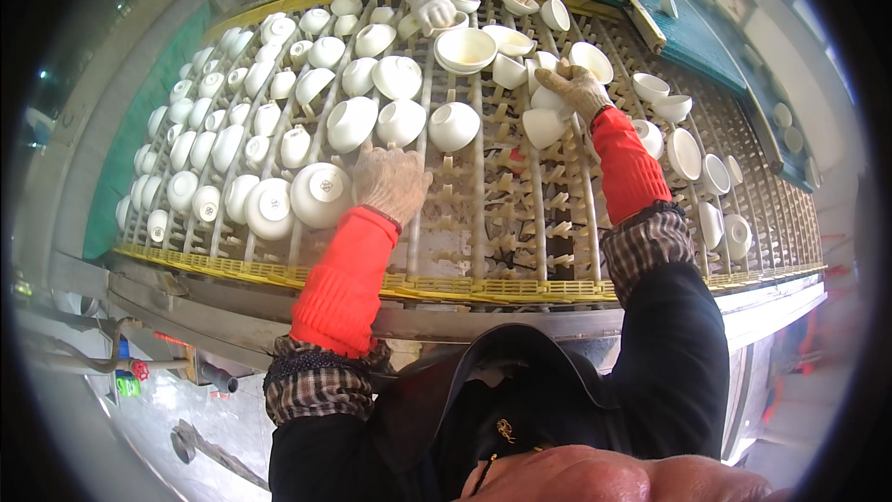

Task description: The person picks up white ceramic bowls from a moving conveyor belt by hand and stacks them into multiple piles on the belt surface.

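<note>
My left hand [392,181], in a knitted work glove, is at the near side of several upside-down white bowls on the pegged conveyor belt. A large upturned bowl [322,195] sits just left of it, and another bowl [352,124] is right beyond its fingertips. The fingers are partly hidden, so I cannot tell whether they grip anything. My right hand [577,88], gloved too, reaches into a cluster of bowls and closes over a white bowl [546,127] that its fingers partly cover. An open-side-up bowl [591,61] leans just beyond that hand.
Across the belt, a co-worker's gloved hands [431,7] handle bowls near stacked bowls [465,50]. Rows of upturned bowls [269,208] fill the left side. A yellow edge strip [446,287] borders my side. At the upper right runs a teal conveyor [704,49] carrying bowls.
</note>
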`<state>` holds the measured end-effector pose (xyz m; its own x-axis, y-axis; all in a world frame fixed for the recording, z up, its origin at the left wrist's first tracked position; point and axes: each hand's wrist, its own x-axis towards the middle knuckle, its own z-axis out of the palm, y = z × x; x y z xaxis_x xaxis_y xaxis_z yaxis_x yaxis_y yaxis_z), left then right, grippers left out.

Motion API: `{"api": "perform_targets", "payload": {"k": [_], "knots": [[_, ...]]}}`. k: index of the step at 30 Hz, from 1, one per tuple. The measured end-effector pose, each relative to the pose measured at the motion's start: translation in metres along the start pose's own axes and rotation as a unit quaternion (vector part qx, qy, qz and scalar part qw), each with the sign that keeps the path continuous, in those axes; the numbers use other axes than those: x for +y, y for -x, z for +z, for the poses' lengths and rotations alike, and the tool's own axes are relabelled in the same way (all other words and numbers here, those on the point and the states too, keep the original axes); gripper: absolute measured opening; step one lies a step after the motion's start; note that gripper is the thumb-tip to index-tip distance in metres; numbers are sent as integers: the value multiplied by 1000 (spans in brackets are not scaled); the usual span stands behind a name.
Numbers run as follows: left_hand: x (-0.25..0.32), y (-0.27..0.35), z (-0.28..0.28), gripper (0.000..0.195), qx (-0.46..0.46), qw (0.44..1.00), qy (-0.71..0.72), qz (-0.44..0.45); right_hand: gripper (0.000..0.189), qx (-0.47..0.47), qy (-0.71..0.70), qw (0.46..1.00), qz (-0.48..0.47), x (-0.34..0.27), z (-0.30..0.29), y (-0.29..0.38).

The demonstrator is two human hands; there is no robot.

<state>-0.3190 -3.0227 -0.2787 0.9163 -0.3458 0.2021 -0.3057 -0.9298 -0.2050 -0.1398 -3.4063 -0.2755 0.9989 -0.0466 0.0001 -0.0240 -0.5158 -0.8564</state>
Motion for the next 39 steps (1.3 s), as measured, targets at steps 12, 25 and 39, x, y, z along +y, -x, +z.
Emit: {"api": "perform_targets", "payload": {"k": [12, 25, 39], "knots": [[3, -2, 0, 38, -8, 1000, 7, -14, 77, -161, 111, 975, -101, -51, 5, 147], [21, -6, -21, 41, 15, 996, 87, -35, 48, 37, 330, 919, -214, -60, -29, 179], [174, 27, -65, 83, -110, 969, 153, 158, 48, 16, 243, 959, -143, -6, -67, 160]]}}
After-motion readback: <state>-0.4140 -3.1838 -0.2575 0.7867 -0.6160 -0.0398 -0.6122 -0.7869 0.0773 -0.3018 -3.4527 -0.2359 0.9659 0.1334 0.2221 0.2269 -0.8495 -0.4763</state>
